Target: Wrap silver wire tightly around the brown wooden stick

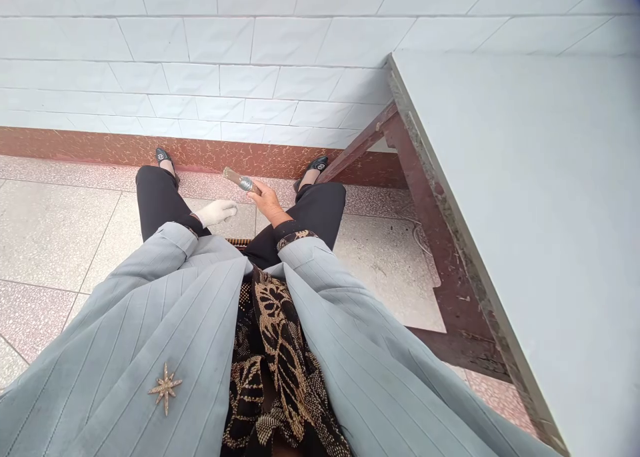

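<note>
My right hand (269, 202), bare, is closed around the lower end of a short brown tool with a silver band (245, 182). Its flat tan end points up and to the left, away from me. The part inside the fingers is hidden, and its exact kind cannot be made out. Just left of it, my left hand (216, 212) wears a white glove. Its fingers are curled in together, and nothing shows in them. Both hands are over the gap between my knees, apart from each other.
A pale tabletop (525, 177) on a dark red wooden frame (425, 197) stands close on my right. Ahead rises a white tiled wall (220, 40) with a reddish-brown base strip (100, 142). A thin pale cord (423, 237) lies on the tiled floor (55, 224) beneath the table.
</note>
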{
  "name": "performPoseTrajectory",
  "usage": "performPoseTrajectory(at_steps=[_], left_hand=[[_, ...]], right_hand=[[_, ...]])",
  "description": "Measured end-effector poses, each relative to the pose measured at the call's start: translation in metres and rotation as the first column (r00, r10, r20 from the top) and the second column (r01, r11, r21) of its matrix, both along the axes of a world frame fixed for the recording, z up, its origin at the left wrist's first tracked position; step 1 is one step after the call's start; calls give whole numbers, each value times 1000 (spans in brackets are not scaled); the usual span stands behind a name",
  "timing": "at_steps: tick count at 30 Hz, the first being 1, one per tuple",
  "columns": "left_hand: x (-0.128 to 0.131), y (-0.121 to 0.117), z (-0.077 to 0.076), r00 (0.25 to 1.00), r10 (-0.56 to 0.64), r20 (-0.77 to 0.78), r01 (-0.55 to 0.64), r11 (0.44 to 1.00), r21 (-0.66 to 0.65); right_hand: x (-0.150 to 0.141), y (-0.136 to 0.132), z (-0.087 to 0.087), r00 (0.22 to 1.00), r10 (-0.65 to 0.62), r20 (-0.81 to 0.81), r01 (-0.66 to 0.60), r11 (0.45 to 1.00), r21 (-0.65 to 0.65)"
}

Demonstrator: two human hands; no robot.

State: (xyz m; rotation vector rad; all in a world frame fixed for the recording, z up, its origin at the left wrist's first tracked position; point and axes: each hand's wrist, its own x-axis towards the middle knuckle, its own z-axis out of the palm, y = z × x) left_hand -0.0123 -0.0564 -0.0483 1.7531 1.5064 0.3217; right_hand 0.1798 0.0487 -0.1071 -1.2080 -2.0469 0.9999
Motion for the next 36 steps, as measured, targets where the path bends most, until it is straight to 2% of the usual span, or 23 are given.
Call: performPoseTrajectory(at_steps=[4,8,12,17,22,26,29,32,34,36], left_hand=[[0,-1,1,984,-113,-134,121,991,48],[2,-1,1,941,-187,-282,216,974,75],[1,0,4,876,-146,-460,230,964,131],[-14,9,8,902,-74,-425,174,964,201],[-26,20,9,923,-54,-380,152,960,234],[-30,23,13,963,-17,-267,80,971,226],[-30,20,12,996,80,-44,-71,982,177],[-24,13,8,960,231,158,-232,973,-12],[-17,8,6,948,253,193,-236,966,-108],[-10,5,4,969,181,166,-168,982,-91]], right_hand=[[7,-1,2,949,-35,314,21,999,48],[7,-7,5,894,38,447,-94,990,103],[3,-10,8,830,145,539,-236,966,103],[4,-9,14,774,278,569,-404,908,107],[10,-8,16,748,351,563,-488,866,107],[11,-9,16,764,440,471,-536,840,86],[6,-12,17,854,457,248,-480,877,37],[0,-13,17,943,329,-45,-330,944,-17],[-1,-12,17,963,219,-161,-229,972,-50],[0,-8,16,978,119,-173,-132,989,-69]])
